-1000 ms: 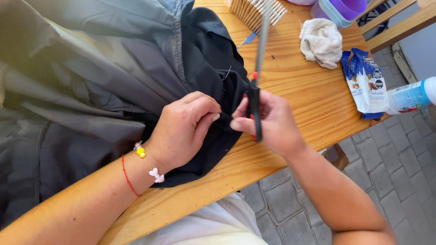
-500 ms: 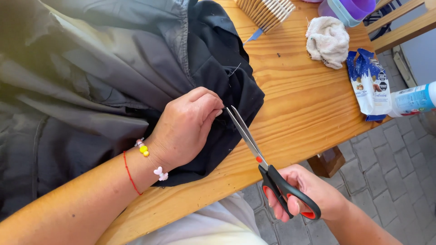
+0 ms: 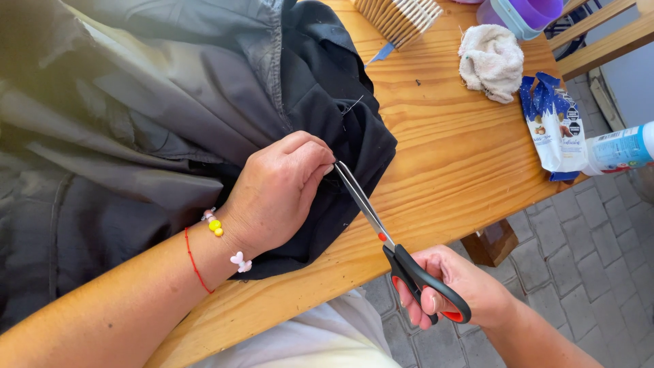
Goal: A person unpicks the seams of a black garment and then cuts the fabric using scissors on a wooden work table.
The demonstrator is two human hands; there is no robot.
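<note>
- A pair of scissors (image 3: pixel 381 235) with black-and-red handles was held over the near edge of a wooden table (image 3: pixel 443 157), its blades almost closed and its tips laid against a fold of black fabric (image 3: pixel 340 129).
- The right hand (image 3: pixel 453 286) was curled tightly through the handle loops, just off the table's near edge, above grey paving.
- The left hand (image 3: pixel 276 191) was rested on the table's near side, its fingertips pinched closed on the fabric exactly where the blade tips met it; whether a thread was gripped there could not be told.
- A beaded bracelet and a thin red cord were worn on the left wrist.
- The step in hand was judged to be a trimming cut at the pinched spot, perhaps of a loose thread; the next move was judged to call for the cloth to be kept taut and the blades closed carefully, clear of the fingertips.
- A larger grey garment (image 3: pixel 136 102) was spread across the table's left part, under and beside the black fabric.
- Toward the table's far right, a crumpled white cloth (image 3: pixel 490 61), a blue-and-white snack packet (image 3: pixel 555 123) and a bottle with a blue label (image 3: pixel 620 150) were laid.
- At the table's far edge, a row of slim pale sticks (image 3: pixel 402 17) and a purple container (image 3: pixel 524 13) were seen.
</note>
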